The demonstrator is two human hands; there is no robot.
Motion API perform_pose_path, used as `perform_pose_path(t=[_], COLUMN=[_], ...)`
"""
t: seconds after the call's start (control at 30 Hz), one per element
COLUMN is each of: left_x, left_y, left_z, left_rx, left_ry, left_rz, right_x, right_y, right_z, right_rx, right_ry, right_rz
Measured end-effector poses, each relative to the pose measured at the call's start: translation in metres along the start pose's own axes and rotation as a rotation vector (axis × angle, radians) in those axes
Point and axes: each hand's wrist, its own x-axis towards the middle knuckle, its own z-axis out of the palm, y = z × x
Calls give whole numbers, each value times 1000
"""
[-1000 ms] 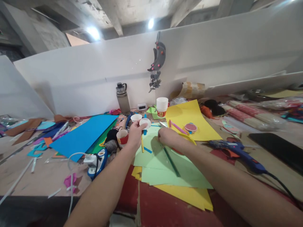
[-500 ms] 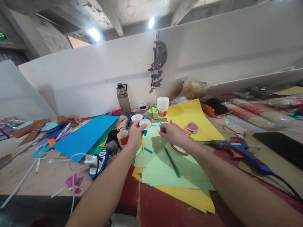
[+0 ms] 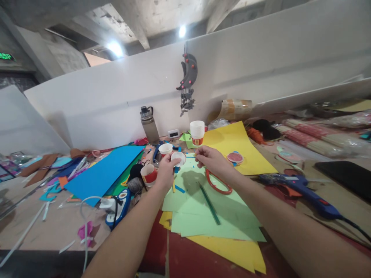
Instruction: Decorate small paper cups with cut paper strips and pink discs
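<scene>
Head view: white disc [image 3: 180,157] in left grip [image 3: 166,170]

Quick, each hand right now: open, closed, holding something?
Left hand: closed, holding a white round piece.
Right hand: closed, fingertips pinched together; whether they hold anything small cannot be told.

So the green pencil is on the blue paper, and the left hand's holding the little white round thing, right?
Not quite: the head view shows the green pencil on light green paper. The left hand does hold the little white round thing.
</scene>
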Motion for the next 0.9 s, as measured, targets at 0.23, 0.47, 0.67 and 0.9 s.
perform_pose_path(t=[0.23, 0.47, 0.67, 0.9], left_x=[-6, -5, -6, -11], left_y=[-1, -7, -9, -4], left_z=[7, 7, 8, 10], left_rx=[72, 188, 285, 295], left_ry=[-50, -47, -65, -56], left_rz=[2, 47, 108, 131], right_x=[-5, -10, -11, -12], right_y=[-6, -17, -18, -20], right_z=[-2, -5, -6, -5], right_rx=[-249, -310, -367, -385], right_ry=[16, 2, 4, 5], right_rz=[-133, -123, -149, -131])
